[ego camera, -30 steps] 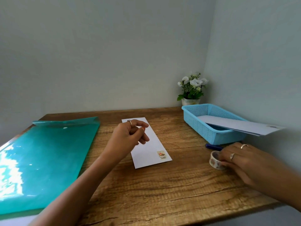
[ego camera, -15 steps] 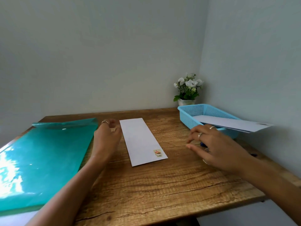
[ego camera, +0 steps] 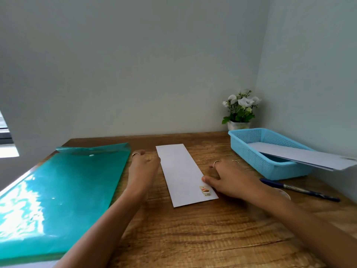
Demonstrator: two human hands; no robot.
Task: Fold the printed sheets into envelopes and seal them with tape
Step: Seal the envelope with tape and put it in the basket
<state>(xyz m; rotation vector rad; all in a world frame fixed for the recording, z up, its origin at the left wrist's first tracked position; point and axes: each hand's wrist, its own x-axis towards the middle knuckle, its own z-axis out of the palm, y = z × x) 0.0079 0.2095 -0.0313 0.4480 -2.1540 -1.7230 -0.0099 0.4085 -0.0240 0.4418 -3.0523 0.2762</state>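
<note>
Folded sheet (ego camera: 183,173), taped, flat on desk (ego camera: 193,238). Right hand (ego camera: 229,178), off tape roll (ego camera: 284,193), now touches its edge; left hand (ego camera: 144,169) beside, relaxed, holding nothing. Ready for basket (ego camera: 249,151).

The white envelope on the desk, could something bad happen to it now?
Maybe. The folded envelope has only one small tape sticker near its front corner, so it might spring open when lifted. The right hand touches its edge with the thumb and could slide it askew. In the blue basket, finished envelopes stick out over the rim and might tip out if another is dropped on them.
</note>
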